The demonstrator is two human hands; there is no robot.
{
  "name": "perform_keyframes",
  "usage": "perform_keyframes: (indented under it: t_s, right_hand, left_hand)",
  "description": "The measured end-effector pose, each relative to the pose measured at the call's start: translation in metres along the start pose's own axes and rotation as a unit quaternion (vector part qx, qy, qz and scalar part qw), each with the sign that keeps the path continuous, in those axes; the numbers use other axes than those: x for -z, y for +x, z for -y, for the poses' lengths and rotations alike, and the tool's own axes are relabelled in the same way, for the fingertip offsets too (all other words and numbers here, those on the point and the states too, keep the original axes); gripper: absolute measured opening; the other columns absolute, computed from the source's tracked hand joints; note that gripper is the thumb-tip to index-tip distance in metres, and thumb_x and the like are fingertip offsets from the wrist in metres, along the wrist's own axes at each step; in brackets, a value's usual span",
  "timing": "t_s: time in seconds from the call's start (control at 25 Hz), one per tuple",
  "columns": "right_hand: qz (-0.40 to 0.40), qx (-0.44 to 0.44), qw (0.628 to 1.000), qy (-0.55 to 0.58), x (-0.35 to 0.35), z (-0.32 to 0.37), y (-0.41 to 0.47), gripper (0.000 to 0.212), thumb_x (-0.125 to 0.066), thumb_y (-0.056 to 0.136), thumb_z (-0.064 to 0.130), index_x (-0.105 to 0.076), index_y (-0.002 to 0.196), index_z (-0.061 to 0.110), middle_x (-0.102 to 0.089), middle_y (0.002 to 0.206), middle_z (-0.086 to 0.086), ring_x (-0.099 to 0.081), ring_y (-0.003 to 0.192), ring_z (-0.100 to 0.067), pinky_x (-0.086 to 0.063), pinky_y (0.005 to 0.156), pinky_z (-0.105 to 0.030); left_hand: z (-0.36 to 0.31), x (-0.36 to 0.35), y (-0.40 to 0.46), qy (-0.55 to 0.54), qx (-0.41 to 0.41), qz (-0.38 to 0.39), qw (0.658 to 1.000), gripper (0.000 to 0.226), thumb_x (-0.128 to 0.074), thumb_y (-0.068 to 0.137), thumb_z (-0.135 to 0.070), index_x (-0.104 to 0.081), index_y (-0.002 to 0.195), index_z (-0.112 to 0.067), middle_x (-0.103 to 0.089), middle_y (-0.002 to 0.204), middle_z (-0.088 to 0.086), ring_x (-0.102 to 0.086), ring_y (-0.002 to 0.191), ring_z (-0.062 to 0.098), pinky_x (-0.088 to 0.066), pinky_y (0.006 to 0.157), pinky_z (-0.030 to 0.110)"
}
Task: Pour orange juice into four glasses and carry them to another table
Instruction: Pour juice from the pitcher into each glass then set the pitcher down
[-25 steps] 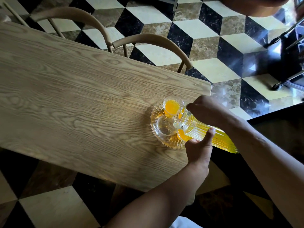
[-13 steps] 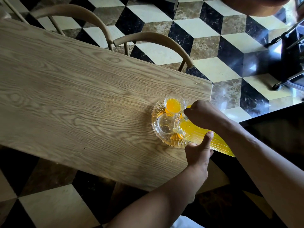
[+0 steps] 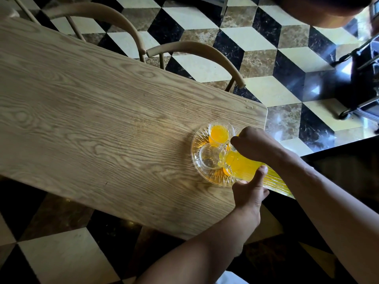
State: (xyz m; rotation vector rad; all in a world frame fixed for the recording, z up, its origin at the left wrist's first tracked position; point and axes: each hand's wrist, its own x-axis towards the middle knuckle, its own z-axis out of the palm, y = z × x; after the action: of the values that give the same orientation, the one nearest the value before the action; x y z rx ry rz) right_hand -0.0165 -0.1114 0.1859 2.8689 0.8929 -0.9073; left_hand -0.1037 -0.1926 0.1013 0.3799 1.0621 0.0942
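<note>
A cut-glass tray (image 3: 194,154) sits near the right end of the wooden table (image 3: 98,124). On it stands a glass full of orange juice (image 3: 219,133) at the far side and a clear glass (image 3: 208,159) nearer me. A third glass with juice (image 3: 225,172) is partly hidden under the jug. The ribbed glass jug of orange juice (image 3: 244,170) lies tilted, its spout over the clear glass. My right hand (image 3: 255,146) grips the jug near its neck. My left hand (image 3: 249,192) holds the jug's body from below, thumb on its side.
Two curved wooden chair backs (image 3: 196,50) stand along the table's far edge. The tray is close to the table's right corner (image 3: 264,108). The floor has black, cream and brown tiles. A dark wheeled frame (image 3: 361,95) stands at the right.
The jug has swung left and tipped lower, bringing its spout over the clear glass. Both hands moved with it and keep their hold.
</note>
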Motion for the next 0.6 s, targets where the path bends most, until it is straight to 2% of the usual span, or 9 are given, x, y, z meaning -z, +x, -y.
perform_keyframes:
  t_s: [0.16,0.4,0.52,0.6]
  right_hand:
    - [0.006,-0.005,1.0,-0.005,-0.002,0.002,0.002,0.034,-0.052,0.09,0.029,-0.059,0.068,0.004,-0.058,0.067,-0.01,-0.052,0.06,-0.027,-0.041,0.058,-0.03]
    - [0.015,-0.008,1.0,-0.016,0.001,0.008,0.0,0.032,-0.051,0.089,0.027,-0.055,0.065,0.006,-0.056,0.066,-0.01,-0.05,0.058,-0.026,-0.037,0.054,-0.028]
    - [0.022,-0.007,0.999,-0.024,0.003,0.013,-0.002,0.029,-0.051,0.089,0.025,-0.054,0.066,0.007,-0.055,0.066,-0.01,-0.049,0.057,-0.024,-0.036,0.053,-0.028]
    - [0.026,-0.006,0.999,-0.032,0.005,0.015,-0.004,0.028,-0.05,0.088,0.024,-0.053,0.066,0.008,-0.055,0.067,-0.011,-0.048,0.057,-0.024,-0.035,0.052,-0.028]
  left_hand:
    - [-0.005,-0.001,-0.003,-0.016,0.003,-0.002,1.0,0.074,-0.085,0.034,-0.055,-0.05,0.08,-0.01,-0.052,0.077,0.011,-0.062,0.081,0.028,-0.063,0.085,0.045]
    - [-0.012,-0.003,-0.012,-0.016,0.013,-0.004,1.0,0.071,-0.083,0.032,-0.054,-0.052,0.078,-0.009,-0.052,0.071,0.009,-0.062,0.076,0.026,-0.062,0.087,0.046]
    - [-0.015,-0.004,-0.015,-0.018,0.02,-0.002,1.0,0.075,-0.084,0.031,-0.055,-0.055,0.081,-0.008,-0.051,0.074,0.01,-0.062,0.077,0.026,-0.063,0.086,0.045]
    - [-0.017,-0.005,-0.019,-0.021,0.026,0.001,0.999,0.083,-0.089,0.023,-0.056,-0.056,0.082,-0.007,-0.052,0.074,0.01,-0.063,0.079,0.027,-0.066,0.083,0.044]
